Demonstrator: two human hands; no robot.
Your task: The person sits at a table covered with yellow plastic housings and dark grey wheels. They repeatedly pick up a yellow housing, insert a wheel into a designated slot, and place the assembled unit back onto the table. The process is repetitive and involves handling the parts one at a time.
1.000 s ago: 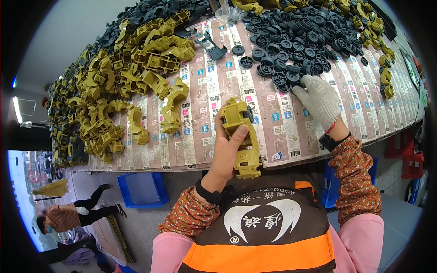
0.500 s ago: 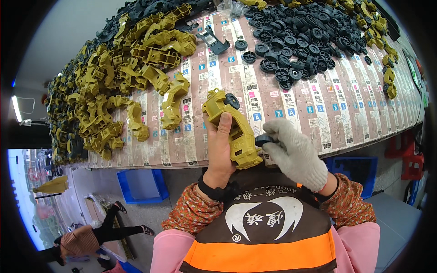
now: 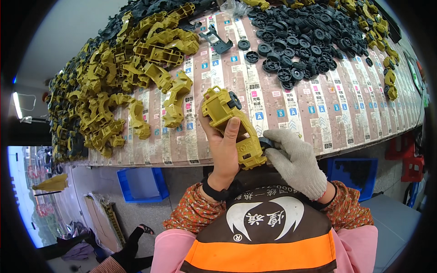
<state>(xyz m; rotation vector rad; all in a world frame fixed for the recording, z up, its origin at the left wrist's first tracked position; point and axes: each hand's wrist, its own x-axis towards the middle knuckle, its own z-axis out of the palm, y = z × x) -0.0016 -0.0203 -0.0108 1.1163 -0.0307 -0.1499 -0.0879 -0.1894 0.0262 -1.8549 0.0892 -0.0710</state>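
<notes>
My bare left hand [image 3: 224, 148] is closed round a yellow plastic toy truck body [image 3: 230, 119] just over the table's near edge. One black wheel sits on the body's far end. My right hand [image 3: 293, 161], in a pale knitted glove, pinches another black toy wheel [image 3: 266, 143] against the near end of the body. Whether this wheel is seated there cannot be made out, since the fingers cover part of it. Beyond lies a heap of loose black wheels [image 3: 296, 45], and to the left a large pile of yellow truck bodies [image 3: 98, 86].
A dark chassis-like part [image 3: 216, 41] lies at the back of the table [image 3: 218, 68]. Below the table edge stand a blue bin [image 3: 142, 184], another blue bin holding dark parts [image 3: 353, 175] and red stools [image 3: 405, 154]. Another person's leg [image 3: 134, 245] shows at lower left.
My right hand has brought the wheel up against the near end of the truck body. The body has shifted slightly right. The person at lower left has moved mostly out of view.
</notes>
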